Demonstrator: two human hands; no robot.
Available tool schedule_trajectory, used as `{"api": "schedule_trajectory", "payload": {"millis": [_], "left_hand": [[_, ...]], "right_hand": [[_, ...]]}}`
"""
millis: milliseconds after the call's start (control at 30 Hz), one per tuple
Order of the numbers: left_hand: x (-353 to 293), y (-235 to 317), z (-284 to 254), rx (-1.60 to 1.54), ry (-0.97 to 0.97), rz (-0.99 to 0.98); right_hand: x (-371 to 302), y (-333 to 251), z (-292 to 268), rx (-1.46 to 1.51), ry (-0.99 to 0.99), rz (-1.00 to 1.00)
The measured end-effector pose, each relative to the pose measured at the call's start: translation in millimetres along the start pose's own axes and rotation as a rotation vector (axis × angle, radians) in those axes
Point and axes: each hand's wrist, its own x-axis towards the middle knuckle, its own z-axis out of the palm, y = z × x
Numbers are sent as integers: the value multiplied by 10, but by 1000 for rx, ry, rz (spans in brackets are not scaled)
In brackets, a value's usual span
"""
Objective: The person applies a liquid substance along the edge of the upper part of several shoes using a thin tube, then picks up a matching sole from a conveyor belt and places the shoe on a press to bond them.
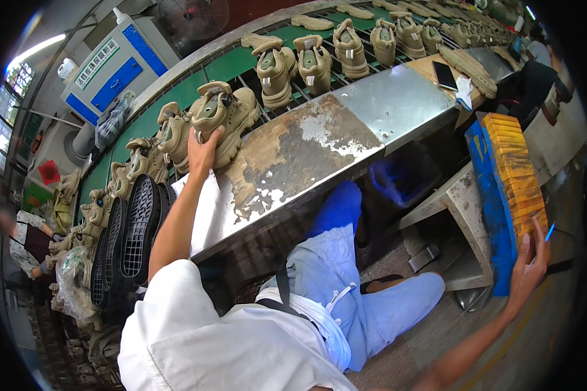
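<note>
Surroundings: a row of tan lace-up shoes [277, 72] curves along the line; one tan shoe [175, 140] stands close on the left of the one I handle, crowding that side. Black rubber soles with gridded tread [139, 225] stand on edge left of my forearm, near a clear plastic bag [78, 277]. To the right, a dark flat phone [445, 75] and a loose tan sole [469, 70] lie at the ledge's far end. Surface: metal-edged ledge [267, 163], top worn brown with white patches, beside a green conveyor bed [231, 68]. Room: grey cabinet with blue panels [127, 68], round fan [205, 16], another person [27, 241] at far left. Pose: left arm reaches forward; my left hand [203, 151] grips the tan chunky-soled shoe [231, 117], thumb against its heel, at the ledge's left end. Right arm extends out sideways, low; my right hand [530, 260] touches the lower end of a long yellow-and-blue block [516, 173], fingers extended. A thin blue stick [550, 232] sits at those fingertips; whether they pinch it is unclear to me.
</note>
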Motion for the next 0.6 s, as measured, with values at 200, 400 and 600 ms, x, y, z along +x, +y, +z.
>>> {"api": "schedule_trajectory", "payload": {"millis": [200, 400, 600], "left_hand": [[-1175, 270, 109, -67, 236, 14], [-1315, 507, 460, 185, 29, 437], [-839, -323, 436, -982, -500, -443]], "right_hand": [[-655, -1658, 1132, 525, -312, -204], [-945, -2316, 2299, 736, -328, -70], [-902, -2169, 2494, 803, -454, -79]]}}
